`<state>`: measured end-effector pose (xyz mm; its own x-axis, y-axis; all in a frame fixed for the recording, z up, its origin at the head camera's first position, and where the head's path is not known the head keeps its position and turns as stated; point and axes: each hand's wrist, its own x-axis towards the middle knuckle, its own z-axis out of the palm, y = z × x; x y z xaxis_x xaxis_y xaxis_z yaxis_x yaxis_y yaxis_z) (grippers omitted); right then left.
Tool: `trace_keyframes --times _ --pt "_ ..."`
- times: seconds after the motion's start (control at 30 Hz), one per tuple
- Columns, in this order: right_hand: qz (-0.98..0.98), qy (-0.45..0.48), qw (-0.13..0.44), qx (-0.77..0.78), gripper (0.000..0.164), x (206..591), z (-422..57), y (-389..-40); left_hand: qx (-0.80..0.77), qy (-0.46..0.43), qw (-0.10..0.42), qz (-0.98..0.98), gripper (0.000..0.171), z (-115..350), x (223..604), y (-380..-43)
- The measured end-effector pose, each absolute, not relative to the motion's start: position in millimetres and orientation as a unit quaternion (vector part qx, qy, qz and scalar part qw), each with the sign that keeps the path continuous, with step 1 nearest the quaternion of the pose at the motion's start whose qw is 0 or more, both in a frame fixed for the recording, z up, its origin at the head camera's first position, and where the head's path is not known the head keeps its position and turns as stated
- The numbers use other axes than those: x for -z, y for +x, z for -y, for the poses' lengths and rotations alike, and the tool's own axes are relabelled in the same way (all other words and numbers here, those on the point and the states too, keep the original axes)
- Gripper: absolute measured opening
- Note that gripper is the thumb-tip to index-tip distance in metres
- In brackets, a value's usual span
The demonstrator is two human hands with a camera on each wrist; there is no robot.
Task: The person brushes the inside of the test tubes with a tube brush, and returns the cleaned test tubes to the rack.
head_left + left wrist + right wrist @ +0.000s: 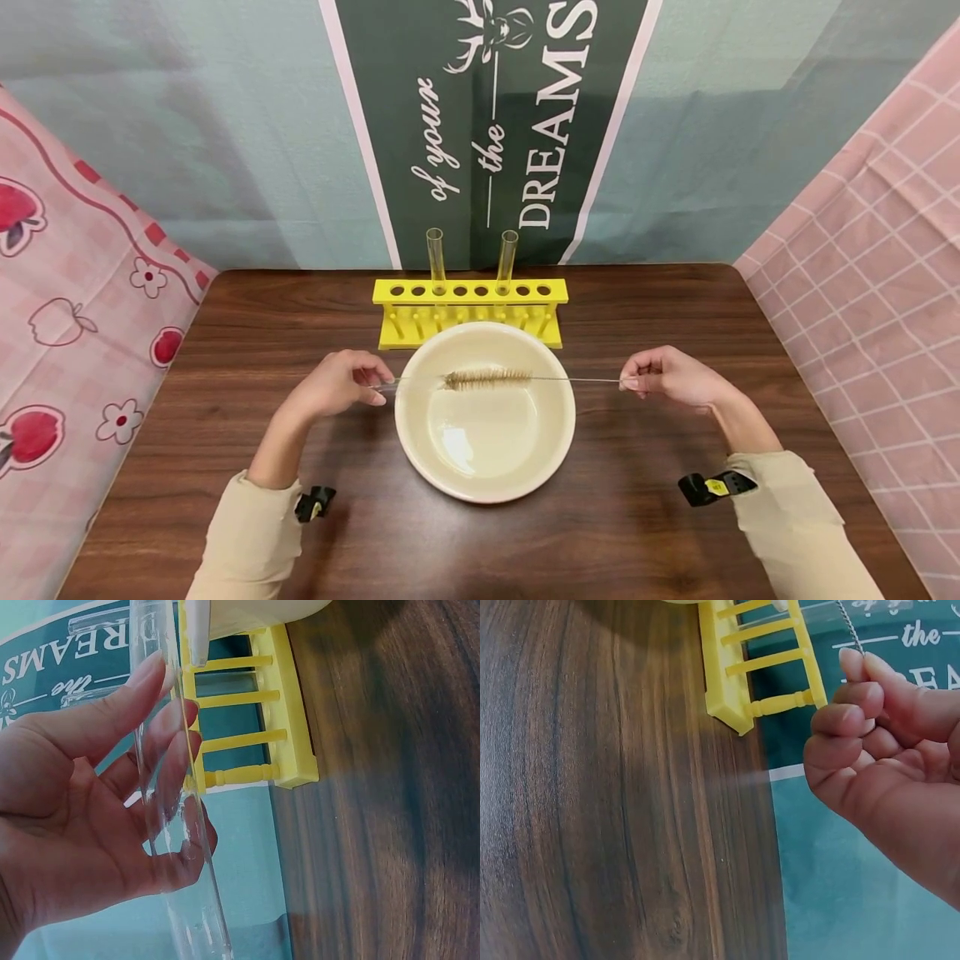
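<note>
My left hand (341,385) grips a clear glass test tube (191,900) between thumb and fingers, at the left of a cream bowl (486,492). Over the bowl hangs a test tube brush (491,380) with tan bristles, lying level. Its twisted wire handle (849,622) reaches to the right, where the thumb and fingertips of my right hand (671,379) pinch the end. The bristle tip points left toward the test tube; a gap appears between them in the head view. Inside the bowl a shine shows on the bottom; whether it holds liquid I cannot tell.
Behind the bowl stands a yellow test tube rack (386,292), partly covered by the bowl's rim. Two upright glass tubes (507,258) stand in it. All this is on a dark wooden table (622,517), with cloth hangings at the back and sides.
</note>
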<state>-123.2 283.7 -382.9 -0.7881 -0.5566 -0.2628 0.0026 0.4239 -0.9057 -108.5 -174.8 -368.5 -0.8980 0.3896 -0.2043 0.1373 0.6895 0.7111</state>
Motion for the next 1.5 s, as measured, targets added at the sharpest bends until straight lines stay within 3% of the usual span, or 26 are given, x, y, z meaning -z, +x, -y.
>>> trace_keyframes --times 0.3,1.07,1.5 --pt "-0.856 -0.22 0.181 0.432 0.004 384 -273 -119 -0.359 0.155 0.183 -0.902 0.017 177 368 -114" --pt "-0.887 -0.288 0.047 0.357 0.026 391 -235 -113 -0.393 0.157 0.25 -0.871 0.018 161 366 -131" --pt "-0.887 -0.296 0.069 0.347 0.024 390 -217 -119 -0.391 0.148 0.255 -0.872 0.02 153 364 -135"
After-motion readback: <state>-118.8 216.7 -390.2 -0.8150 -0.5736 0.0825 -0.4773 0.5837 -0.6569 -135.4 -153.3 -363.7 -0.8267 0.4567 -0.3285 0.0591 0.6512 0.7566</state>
